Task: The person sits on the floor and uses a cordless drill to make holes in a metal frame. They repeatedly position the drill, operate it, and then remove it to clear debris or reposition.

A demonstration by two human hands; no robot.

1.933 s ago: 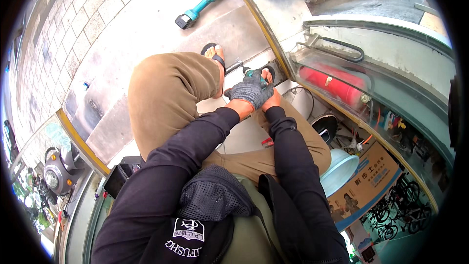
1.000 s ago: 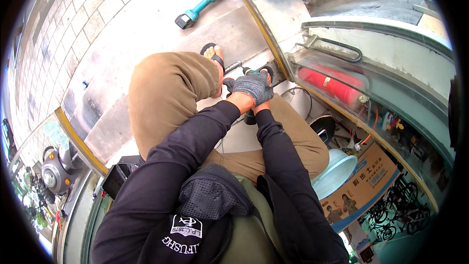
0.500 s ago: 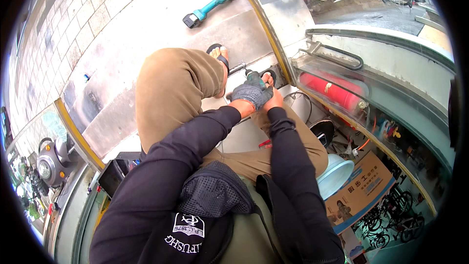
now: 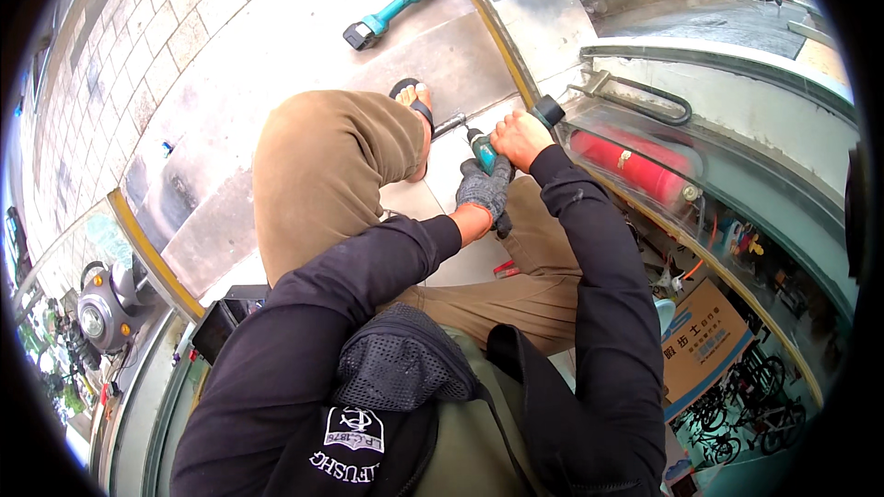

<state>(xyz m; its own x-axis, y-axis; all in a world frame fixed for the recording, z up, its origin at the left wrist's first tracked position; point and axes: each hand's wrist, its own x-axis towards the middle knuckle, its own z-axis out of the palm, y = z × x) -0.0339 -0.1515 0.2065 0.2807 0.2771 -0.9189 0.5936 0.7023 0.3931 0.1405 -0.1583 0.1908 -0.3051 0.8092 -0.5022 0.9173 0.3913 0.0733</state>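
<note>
A teal and black cordless drill (image 4: 484,156) is held between both hands over the tiles in front of my lap. My right hand (image 4: 519,140), bare, is closed around its handle, and the black battery sticks out beyond my fingers. Against the drill's body, my left hand (image 4: 484,186) wears a dark grey knit glove and has its fingers wrapped around it. The drill's front end faces up and to the left. A silver metal rod (image 4: 449,124) lies close by, next to my sandalled foot.
A teal angle grinder (image 4: 401,7) lies on the step ahead. Yellow-edged glass panels stand on both sides. At right are a red cylinder (image 4: 626,166) behind glass and a cardboard box (image 4: 704,350). A red-handled tool (image 4: 505,269) lies between my legs.
My right hand has moved up and right onto the drill's handle, and the drill has turned so its battery points right. My gloved left hand has shifted slightly right and remains around the body.
</note>
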